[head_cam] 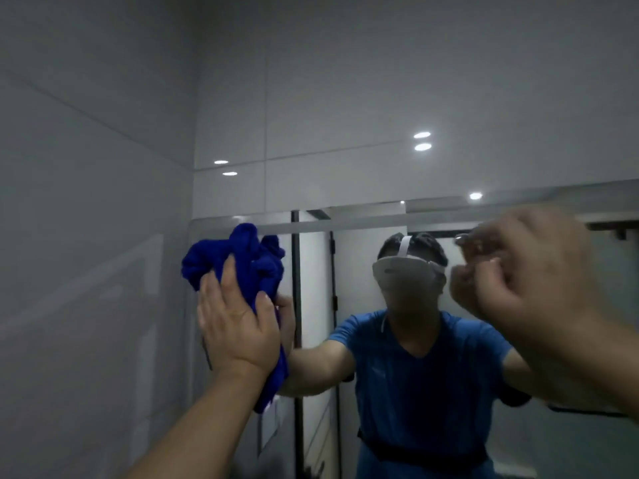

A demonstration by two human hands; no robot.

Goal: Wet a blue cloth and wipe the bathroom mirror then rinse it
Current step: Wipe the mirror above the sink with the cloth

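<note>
**While the left hand (235,326) pushes the blue cloth (249,261) on the mirror (349,264), the right hand (539,271) is up too**

Where the mirror meets the gray wall (103,236) on the left, near the mirror's top corner, the blue cloth is bunched up against the glass. The left hand lies flat on it. Its fingers are straight and point up, and the thumb sticks out to the side, on the cloth. Part of the cloth puffs out above the fingertips. Another part hangs down behind the wrist, past the heel of the hand.

The right hand is held up on the right side, in front of the mirror and well apart from the cloth. It is blurry. Its fingers are bent in loosely, and nothing shows inside them. I cannot tell if it touches the glass.

In the mirror you can see the person (318,368). They wear a blue shirt (425,402) and a white headset (404,273) with a strap over the top of the head. The copy of the left hand in the mirror peeks out just beside the cloth. A dark upright bar (295,257) shows in the mirror, right beside the cloth.

Above the mirror the wall is made of big shiny gray tiles (345,98). Small round spots of light (422,146) shine on them.
</note>
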